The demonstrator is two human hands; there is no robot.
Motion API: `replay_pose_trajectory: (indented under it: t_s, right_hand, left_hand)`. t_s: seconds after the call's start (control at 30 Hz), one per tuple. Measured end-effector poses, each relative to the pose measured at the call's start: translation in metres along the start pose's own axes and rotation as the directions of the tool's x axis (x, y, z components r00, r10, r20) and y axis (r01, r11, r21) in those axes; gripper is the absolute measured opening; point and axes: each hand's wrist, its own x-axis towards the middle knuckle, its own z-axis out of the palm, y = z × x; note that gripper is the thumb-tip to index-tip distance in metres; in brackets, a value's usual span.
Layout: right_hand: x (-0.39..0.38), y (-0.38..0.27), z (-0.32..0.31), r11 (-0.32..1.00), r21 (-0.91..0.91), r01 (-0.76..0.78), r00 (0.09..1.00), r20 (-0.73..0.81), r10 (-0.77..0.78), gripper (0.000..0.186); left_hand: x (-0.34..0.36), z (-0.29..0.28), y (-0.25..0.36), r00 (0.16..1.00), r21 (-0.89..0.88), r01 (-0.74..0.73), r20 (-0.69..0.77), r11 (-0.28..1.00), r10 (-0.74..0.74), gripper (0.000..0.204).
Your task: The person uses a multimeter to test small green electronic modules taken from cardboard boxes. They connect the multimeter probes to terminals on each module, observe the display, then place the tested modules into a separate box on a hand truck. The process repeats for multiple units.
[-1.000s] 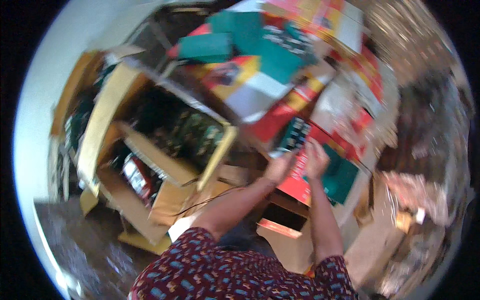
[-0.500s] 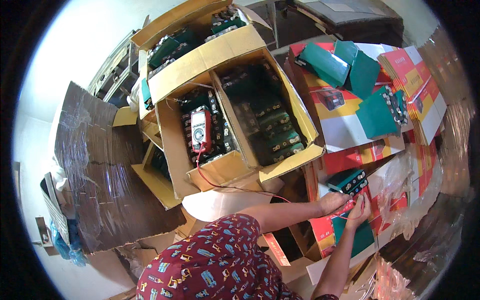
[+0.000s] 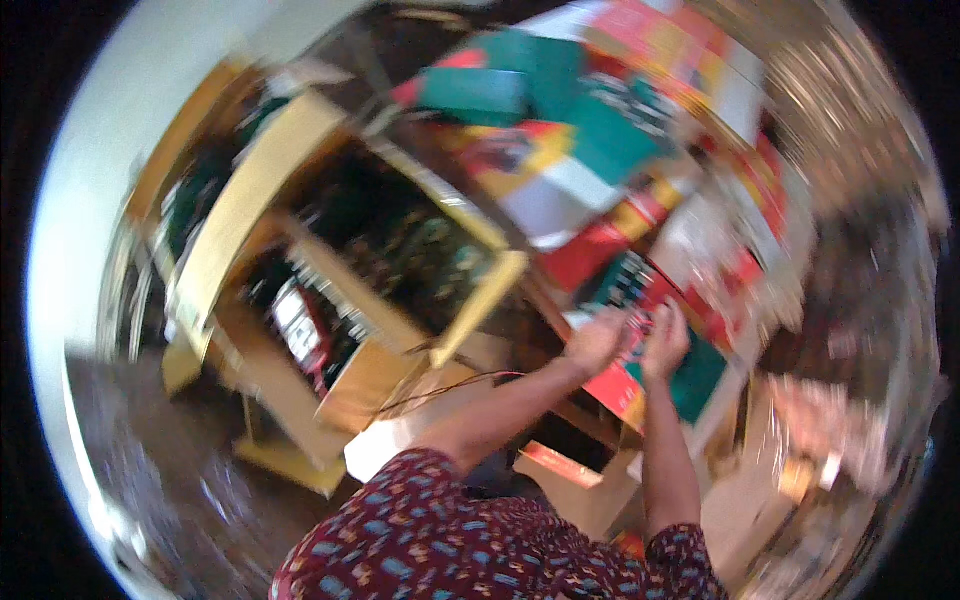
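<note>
My left hand [image 3: 597, 340] and my right hand [image 3: 668, 342] are close together, fingers closed, beside a green battery [image 3: 622, 283] with metal terminals on top. Red bits of a test lead show between them; the right hand seems to pinch its probe. What the left fingers hold is smeared by motion. Another green battery [image 3: 695, 380] lies by my right wrist. A thin lead [image 3: 450, 388] runs from the red multimeter [image 3: 299, 326] toward my left forearm. The multimeter rests on batteries in an open cardboard box [image 3: 468, 310].
More green batteries [image 3: 615, 135] lie on red, white and yellow printed cartons [image 3: 560, 200] at the far side. Clear plastic wrap [image 3: 700, 235] covers part of the cartons past my hands. Another open box [image 3: 185, 140] of batteries stands at the far left.
The whole view has swung, so boxes and multimeter appear further left and tilted, with heavy blur. My hands are still together by the same battery.
</note>
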Motion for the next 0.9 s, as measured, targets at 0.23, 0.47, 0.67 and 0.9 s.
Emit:
replay_pose_trajectory:
  t_s: [0.23, 0.47, 0.67, 0.9]
  right_hand:
    - [-0.13, 0.042, -0.05, 0.041, 0.741, -0.67, 0.53, 0.438, 0.726, 0.027]
    - [-0.188, 0.052, -0.093, -0.108, 0.803, -0.586, 0.529, 0.48, 0.7, 0.032]
    - [-0.27, 0.058, -0.094, 0.048, 0.671, -0.74, 0.393, 0.373, 0.84, 0.034]
    - [-0.391, 0.107, -0.126, 0.683, 0.083, -0.726, 0.674, 0.285, 0.681, 0.045]
  left_hand:
    - [-0.05, -0.004, 0.022, 0.863, -0.095, -0.425, 0.257, 0.9, 0.434, 0.062]
    - [0.063, -0.019, 0.02, 0.956, 0.035, 0.292, -0.053, 0.956, -0.29, 0.101]
    - [0.129, 0.025, -0.02, 0.866, 0.307, 0.455, 0.064, 0.836, -0.496, 0.138]
    - [0.164, 0.011, -0.113, 0.817, 0.264, 0.523, 0.114, 0.811, -0.565, 0.087]
